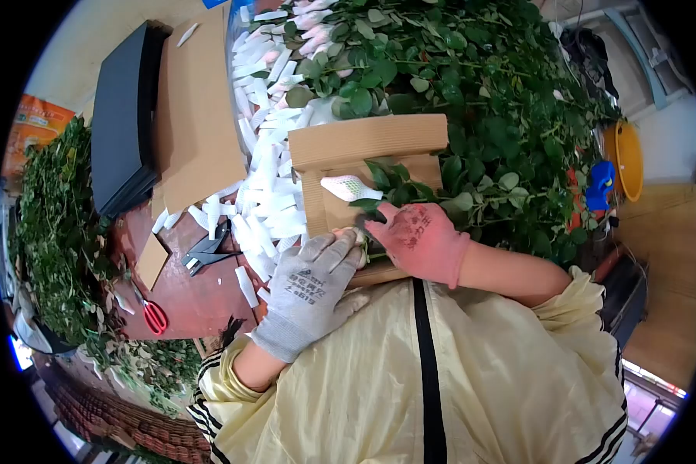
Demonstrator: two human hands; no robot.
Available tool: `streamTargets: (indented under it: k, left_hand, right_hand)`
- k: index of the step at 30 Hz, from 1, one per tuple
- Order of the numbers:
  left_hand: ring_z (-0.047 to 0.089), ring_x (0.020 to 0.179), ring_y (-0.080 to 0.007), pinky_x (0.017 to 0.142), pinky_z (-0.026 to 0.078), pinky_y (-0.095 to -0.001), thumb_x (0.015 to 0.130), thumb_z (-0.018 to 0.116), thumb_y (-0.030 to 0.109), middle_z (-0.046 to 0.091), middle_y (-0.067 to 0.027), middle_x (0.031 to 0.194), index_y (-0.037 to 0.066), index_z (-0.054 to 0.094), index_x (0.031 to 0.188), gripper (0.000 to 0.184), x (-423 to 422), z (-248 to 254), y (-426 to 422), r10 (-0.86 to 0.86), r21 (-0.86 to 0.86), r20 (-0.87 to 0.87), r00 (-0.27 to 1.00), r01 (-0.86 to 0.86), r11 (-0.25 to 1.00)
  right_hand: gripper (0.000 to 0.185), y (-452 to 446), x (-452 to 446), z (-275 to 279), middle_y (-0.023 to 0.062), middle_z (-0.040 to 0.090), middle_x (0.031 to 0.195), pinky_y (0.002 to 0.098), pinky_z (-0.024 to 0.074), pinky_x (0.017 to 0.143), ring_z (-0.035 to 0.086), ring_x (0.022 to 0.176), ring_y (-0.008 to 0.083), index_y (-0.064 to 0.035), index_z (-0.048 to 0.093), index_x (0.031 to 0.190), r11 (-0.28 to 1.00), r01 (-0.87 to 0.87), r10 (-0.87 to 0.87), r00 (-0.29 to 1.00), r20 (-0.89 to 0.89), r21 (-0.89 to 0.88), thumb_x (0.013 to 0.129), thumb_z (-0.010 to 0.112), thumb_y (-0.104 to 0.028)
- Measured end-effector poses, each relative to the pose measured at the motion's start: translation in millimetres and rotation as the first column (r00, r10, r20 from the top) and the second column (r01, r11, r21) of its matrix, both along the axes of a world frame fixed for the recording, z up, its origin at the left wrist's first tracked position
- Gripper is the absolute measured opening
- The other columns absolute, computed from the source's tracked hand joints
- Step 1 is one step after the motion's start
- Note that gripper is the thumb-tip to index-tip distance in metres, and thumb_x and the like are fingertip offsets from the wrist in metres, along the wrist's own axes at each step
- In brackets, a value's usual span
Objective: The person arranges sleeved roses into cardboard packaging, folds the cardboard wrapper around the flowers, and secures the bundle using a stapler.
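My left hand (305, 290), in a grey glove, is closed around a pale flower bud at the lower left of a cardboard tray (367, 131). My right hand (421, 241), in a pink glove, is beside it, fingers closed at the bud's green stem; its fingertips are partly hidden. Just above the hands, a flower in a white foam net (348, 188) lies in the tray, its leafy stem pointing right. Large leafy stems (510, 116) cover the area to the right and behind.
Loose white foam nets (267, 170) are heaped left of the tray. Further left are a stapler (206, 251), red-handled scissors (155, 317), cardboard sheets (197, 116) and black boards (125, 116). More foliage (58, 232) stands at the far left.
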State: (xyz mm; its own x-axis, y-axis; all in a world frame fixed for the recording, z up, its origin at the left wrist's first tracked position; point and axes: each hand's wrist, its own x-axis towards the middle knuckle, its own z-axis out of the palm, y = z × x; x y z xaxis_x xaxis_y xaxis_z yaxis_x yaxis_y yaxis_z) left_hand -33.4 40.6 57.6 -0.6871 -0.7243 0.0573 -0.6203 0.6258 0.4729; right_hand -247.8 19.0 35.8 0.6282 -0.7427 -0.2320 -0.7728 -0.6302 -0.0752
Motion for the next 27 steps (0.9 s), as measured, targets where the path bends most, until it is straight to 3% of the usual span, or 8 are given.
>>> streamTargets:
  k: [2,4,5,8,11,12,19,27]
  left_hand:
    - [0.052,0.107,-0.0279,0.089,0.041,-0.0403,0.065,0.071,0.031,0.053,-0.0108,0.126,0.005,0.058,0.115,0.058,0.5,4.1,-1.1,0.024,0.032,-0.004,1.000,-0.024,0.999]
    - [0.052,0.108,-0.0277,0.089,0.041,-0.0405,0.065,0.071,0.032,0.053,-0.0102,0.126,0.005,0.058,0.115,0.058,0.5,3.2,1.1,0.047,0.078,-0.008,0.999,-0.046,0.996]
    - [0.052,0.108,-0.0274,0.089,0.041,-0.0405,0.064,0.071,0.033,0.054,-0.0098,0.125,0.005,0.059,0.114,0.058,1.0,0.9,1.0,0.043,0.063,-0.010,0.999,-0.042,0.997]
    - [0.052,0.108,-0.0269,0.088,0.041,-0.0404,0.064,0.071,0.032,0.055,-0.0095,0.124,0.006,0.061,0.112,0.056,2.3,-0.8,-0.8,0.036,0.043,-0.007,0.999,-0.036,0.998]
    - [0.053,0.105,-0.0266,0.086,0.042,-0.0395,0.065,0.071,0.029,0.057,-0.0097,0.120,0.008,0.062,0.110,0.050,3.8,0.1,-1.7,0.044,0.018,-0.054,0.998,-0.043,0.999]
    - [0.055,0.102,-0.0265,0.085,0.043,-0.0388,0.066,0.071,0.027,0.060,-0.0099,0.115,0.009,0.063,0.108,0.046,4.1,0.5,-2.9,0.041,-0.005,-0.103,0.994,-0.041,0.999]
    - [0.060,0.074,-0.0267,0.068,0.047,-0.0350,0.072,0.067,0.012,0.063,-0.0111,0.088,0.005,0.064,0.098,0.026,16.8,-43.4,-42.9,0.308,0.078,-0.338,0.889,-0.300,0.951]
    - [0.060,0.074,-0.0276,0.067,0.047,-0.0360,0.075,0.063,0.006,0.061,-0.0102,0.078,0.004,0.063,0.087,0.012,15.8,-56.1,-52.4,0.234,0.044,-0.347,0.908,-0.234,0.971]
  right_hand:
    - [0.036,-5.5,-2.9,0.0,0.0098,0.055,0.109,0.0321,0.0444,0.070,0.059,0.084,0.0205,-0.0158,0.056,0.114,0.999,-0.013,0.016,0.996,0.083,-0.042,0.079,0.056,-0.024]
    - [0.040,-13.4,2.3,12.4,0.0082,0.055,0.106,0.0342,0.0455,0.068,0.060,0.086,0.0221,-0.0141,0.055,0.112,0.871,0.264,-0.148,0.945,0.292,-0.413,0.075,0.061,-0.026]
    - [0.040,-17.6,4.6,11.4,0.0082,0.055,0.106,0.0342,0.0455,0.068,0.060,0.086,0.0221,-0.0141,0.055,0.112,0.874,0.256,-0.141,0.947,0.290,-0.412,0.075,0.061,-0.026]
    - [0.044,-26.6,9.5,4.2,0.0078,0.053,0.117,0.0373,0.0429,0.080,0.056,0.097,0.0220,-0.0163,0.053,0.116,0.969,0.244,-0.244,0.970,-0.016,0.027,0.074,0.062,-0.026]
    - [0.046,-7.3,2.5,-17.8,0.0086,0.052,0.121,0.0374,0.0418,0.084,0.055,0.099,0.0235,-0.0180,0.053,0.119,0.982,0.082,-0.070,0.995,0.076,-0.167,0.074,0.061,-0.025]
    - [0.025,-11.6,3.6,-10.2,0.0117,0.057,0.103,0.0331,0.0460,0.070,0.061,0.079,0.0248,-0.0159,0.060,0.105,0.959,0.073,-0.009,0.974,0.227,-0.275,0.082,0.048,-0.017]
    - [0.028,-13.0,3.4,-18.9,0.0148,0.056,0.109,0.0348,0.0469,0.071,0.062,0.083,0.0247,-0.0169,0.061,0.107,0.955,0.079,-0.032,0.986,0.164,-0.286,0.083,0.048,-0.019]
    - [0.034,-13.6,1.6,-22.1,0.0149,0.056,0.104,0.0347,0.0472,0.071,0.061,0.083,0.0252,-0.0141,0.057,0.114,0.971,0.119,-0.084,0.982,0.172,-0.206,0.082,0.045,-0.015]
